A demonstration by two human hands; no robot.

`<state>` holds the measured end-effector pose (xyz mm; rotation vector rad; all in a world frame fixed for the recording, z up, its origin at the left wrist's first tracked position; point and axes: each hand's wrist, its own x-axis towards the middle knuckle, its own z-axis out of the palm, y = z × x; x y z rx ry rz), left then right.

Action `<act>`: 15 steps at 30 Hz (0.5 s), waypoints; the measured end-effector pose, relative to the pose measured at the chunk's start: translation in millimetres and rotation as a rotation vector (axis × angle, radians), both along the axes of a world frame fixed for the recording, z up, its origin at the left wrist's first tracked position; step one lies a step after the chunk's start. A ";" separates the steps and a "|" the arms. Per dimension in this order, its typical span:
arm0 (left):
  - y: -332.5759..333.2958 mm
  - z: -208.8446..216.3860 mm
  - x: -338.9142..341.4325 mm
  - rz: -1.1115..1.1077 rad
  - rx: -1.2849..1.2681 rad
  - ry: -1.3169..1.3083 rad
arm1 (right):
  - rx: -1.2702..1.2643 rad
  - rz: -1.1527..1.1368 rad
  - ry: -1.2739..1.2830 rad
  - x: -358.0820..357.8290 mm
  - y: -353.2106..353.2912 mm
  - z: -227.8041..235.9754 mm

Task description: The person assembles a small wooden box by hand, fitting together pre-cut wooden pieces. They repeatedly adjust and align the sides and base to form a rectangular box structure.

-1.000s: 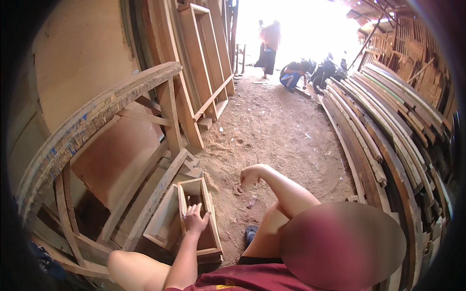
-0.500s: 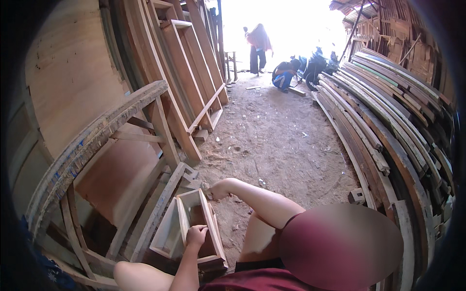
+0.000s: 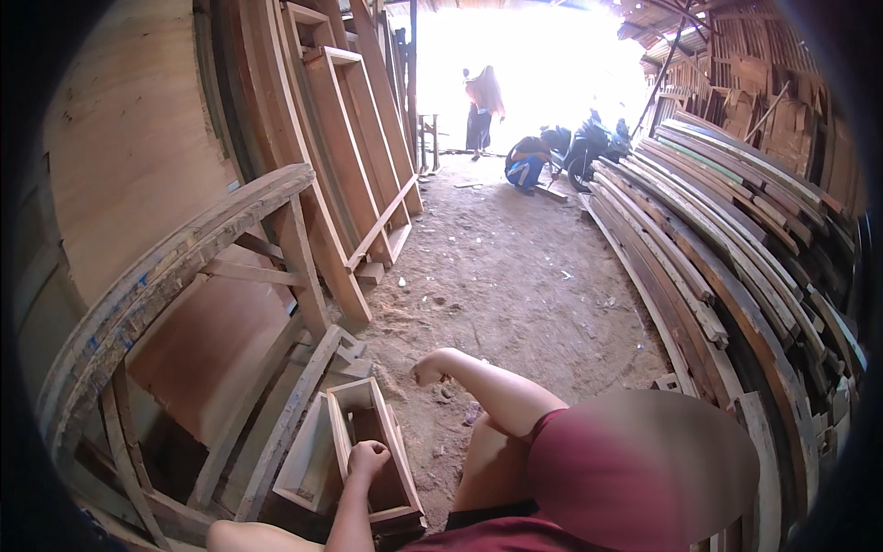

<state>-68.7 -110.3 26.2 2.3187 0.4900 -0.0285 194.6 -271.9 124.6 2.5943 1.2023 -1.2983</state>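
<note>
A pale wooden box frame (image 3: 416,501) with long open compartments stands on the ground before me, tilted in view. My left hand (image 3: 368,457) is closed in a pinch over the box, at its middle divider; whatever it holds is hidden. Beyond the box's far end and to its right, my right hand (image 3: 432,366) hangs low over the dirt with its fingers curled together. I cannot make out what, if anything, is in those fingers. My bare knees are on both sides of the box.
A worn wooden trestle (image 3: 184,230) stands at the left. Tall wooden frames (image 3: 345,138) lean behind it. Long stacked planks (image 3: 690,239) line the right side. Farther off, a person (image 3: 529,161) squats near a motorbike (image 3: 593,147), and another person (image 3: 482,106) stands in bright light.
My right hand has moved a little away from the box's far corner, to the right. My left hand keeps its place over the box. The view has shifted slightly.
</note>
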 end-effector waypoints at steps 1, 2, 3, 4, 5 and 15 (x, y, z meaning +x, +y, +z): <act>-6.5 -1.5 6.1 -0.002 0.006 -0.008 | -0.059 0.002 0.001 12.4 -6.9 -6.1; -6.5 -2.7 5.9 0.004 -0.025 -0.006 | -0.111 0.020 0.013 15.2 -5.6 -8.7; -6.7 -3.8 6.1 0.011 -0.008 -0.008 | -0.082 -0.008 0.013 17.2 -7.7 -11.8; -5.1 -4.1 4.8 0.021 0.012 -0.007 | -0.050 -0.032 0.016 15.4 -8.8 -12.8; -4.0 -4.2 4.3 0.028 0.030 -0.007 | -0.020 -0.059 0.018 14.1 -9.5 -13.0; 8.9 -41.4 16.4 0.134 -0.121 0.008 | -0.050 -0.056 0.022 -8.6 -18.7 19.9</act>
